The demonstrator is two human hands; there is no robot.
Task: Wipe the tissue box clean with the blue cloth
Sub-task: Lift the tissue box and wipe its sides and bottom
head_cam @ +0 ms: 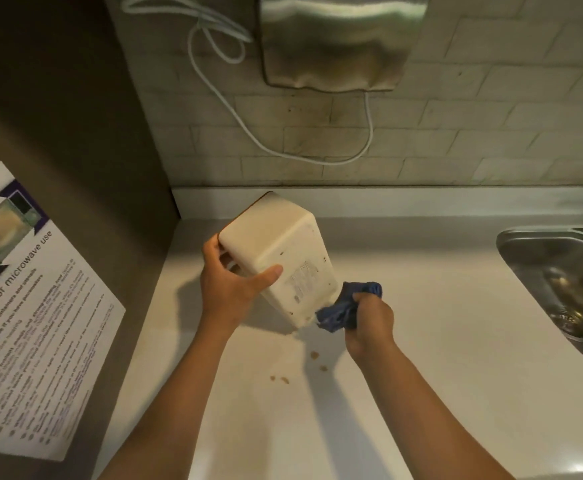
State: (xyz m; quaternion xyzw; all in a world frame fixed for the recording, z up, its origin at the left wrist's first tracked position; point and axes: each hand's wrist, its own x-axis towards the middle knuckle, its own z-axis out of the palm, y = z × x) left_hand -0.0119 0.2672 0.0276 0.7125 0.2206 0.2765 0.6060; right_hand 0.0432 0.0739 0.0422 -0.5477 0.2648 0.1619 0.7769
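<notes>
Box (pixel 276 251), cream plastic, tilted up off the counter (pixel 421 341) so that its labelled underside faces the camera. Long axis runs from the far-left corner, near the wall (pixel 456 133), down to the near-right corner, which points at the counter; whether that corner touches the surface cannot be told. Left hand (pixel 229 282) grips the box at its left end: thumb laid across the underside, fingers wrapped round the edge and out of sight behind it. Right hand (pixel 369 323) is closed in a fist round the bunched cloth (pixel 345 306), with the blue folds protruding toward the box and pressed against its lower right corner. The cloth thus lies at the near-right end of the long axis, and the holding hand at the opposite end, so the right hand is the nearer to the uncleaned face. Small brown specks remain visible on the underside, near the printed label (pixel 304 278) and along the right edge. A wipe from the present contact would probably travel up-left along the long axis, toward the thumb; the tilt held by the left hand keeps that face exposed. Brown spots (pixel 314 355) also mark the counter just below the box. Sink (pixel 560 271) lies well apart to the right; a poster (pixel 23 306) hangs at left
</notes>
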